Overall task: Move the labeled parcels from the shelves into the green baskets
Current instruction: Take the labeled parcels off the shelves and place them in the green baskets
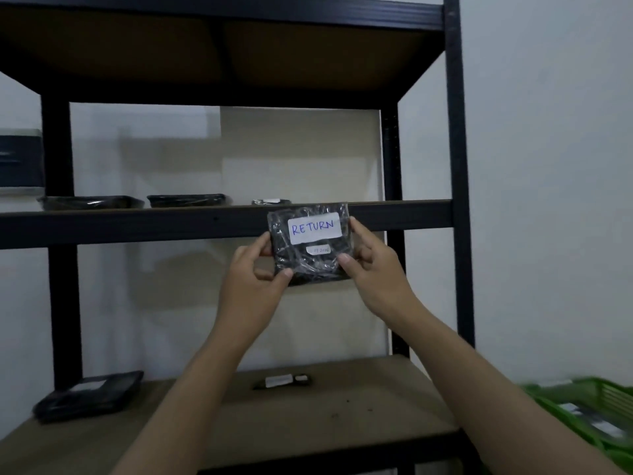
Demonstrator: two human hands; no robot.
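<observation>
A small black plastic-wrapped parcel (310, 265) with a white label reading "RETURN" is held up in front of the middle shelf's front rail. My left hand (253, 275) pinches its left edge and my right hand (373, 272) pinches its right edge, the label facing me. A green basket (603, 395) shows at the lower right edge, with labeled parcels inside. Three black parcels lie on the middle shelf: at the left (90, 202), in the middle (186, 199) and a small one (270, 201) behind the held parcel.
The black metal rack (454, 166) has brown boards. On the lower shelf (308, 416) lie a larger black parcel (89, 395) at the left and a small labeled one (282, 381) near the middle. White wall stands to the right.
</observation>
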